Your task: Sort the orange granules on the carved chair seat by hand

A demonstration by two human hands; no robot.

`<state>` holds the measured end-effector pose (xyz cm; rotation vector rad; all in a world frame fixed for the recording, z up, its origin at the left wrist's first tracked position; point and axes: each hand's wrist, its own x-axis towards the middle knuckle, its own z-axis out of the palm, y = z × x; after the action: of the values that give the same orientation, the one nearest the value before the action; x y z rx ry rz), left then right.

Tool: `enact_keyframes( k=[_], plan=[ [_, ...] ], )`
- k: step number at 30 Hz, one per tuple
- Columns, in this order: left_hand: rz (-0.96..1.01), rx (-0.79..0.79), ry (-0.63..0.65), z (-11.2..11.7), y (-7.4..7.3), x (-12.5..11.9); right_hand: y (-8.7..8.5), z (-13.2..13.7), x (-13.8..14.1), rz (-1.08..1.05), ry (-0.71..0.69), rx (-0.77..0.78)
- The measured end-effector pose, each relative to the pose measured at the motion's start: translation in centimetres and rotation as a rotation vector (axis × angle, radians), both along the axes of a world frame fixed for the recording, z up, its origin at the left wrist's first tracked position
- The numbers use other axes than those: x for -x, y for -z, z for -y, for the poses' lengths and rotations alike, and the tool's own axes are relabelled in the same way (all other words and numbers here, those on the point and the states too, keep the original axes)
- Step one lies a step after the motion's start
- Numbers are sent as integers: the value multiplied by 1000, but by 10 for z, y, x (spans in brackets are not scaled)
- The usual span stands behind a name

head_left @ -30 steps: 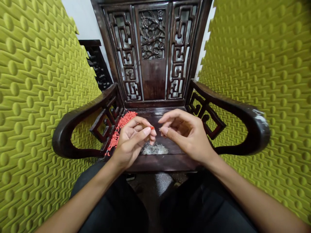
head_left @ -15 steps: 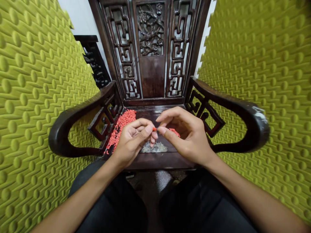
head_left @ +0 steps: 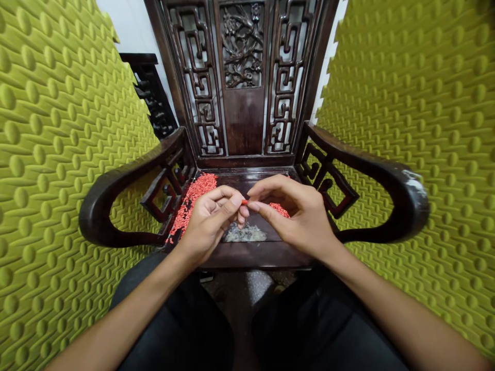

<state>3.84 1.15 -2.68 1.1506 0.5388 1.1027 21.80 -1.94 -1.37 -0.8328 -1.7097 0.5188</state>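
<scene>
My left hand (head_left: 216, 219) pinches a small red piece (head_left: 244, 202) between thumb and forefinger, with its other fingers curled below. From the other side, my right hand (head_left: 296, 214) closes thumb and forefinger on the right end of that piece. Fingertips cover most of it, so its exact kind cannot be made out. Both hands are held above the dark wooden chair seat (head_left: 247, 180). A large heap of small red pieces (head_left: 199, 188) lies on the seat's left side, beyond my left hand. A smaller red pile (head_left: 279, 209) shows behind my right hand, partly hidden by it.
Curved wooden armrests stand left (head_left: 96, 206) and right (head_left: 413, 201) of the seat. The carved chair back (head_left: 243, 118) rises behind it. Yellow-green textured foam panels (head_left: 46, 170) flank the chair. A greyish, mottled patch (head_left: 245, 233) marks the seat near its front edge.
My right thumb and forefinger have come together at the red piece's end, where they were further apart. The left hand keeps its pinch and has barely moved.
</scene>
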Motion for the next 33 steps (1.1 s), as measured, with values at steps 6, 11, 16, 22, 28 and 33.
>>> enact_keyframes(
  k=[6, 11, 16, 22, 28, 33],
  plan=[
    [23, 12, 1, 2, -2, 0, -2, -2, -2, 81, 66, -100],
    [37, 23, 16, 4, -3, 0, 0, -2, 0, 103, 65, -162],
    [47, 83, 50, 5, -2, -1, 2, -1, 1, 95, 68, -173],
    [76, 184, 117, 5, 1, -2, 2, -3, -2, 98, 43, -155],
    [115, 237, 176, 4, 3, -2, 3, -5, -4, 58, -12, -90],
    [130, 287, 185, 5, 3, -3, 5, -7, -5, 34, -47, -47]
  ],
)
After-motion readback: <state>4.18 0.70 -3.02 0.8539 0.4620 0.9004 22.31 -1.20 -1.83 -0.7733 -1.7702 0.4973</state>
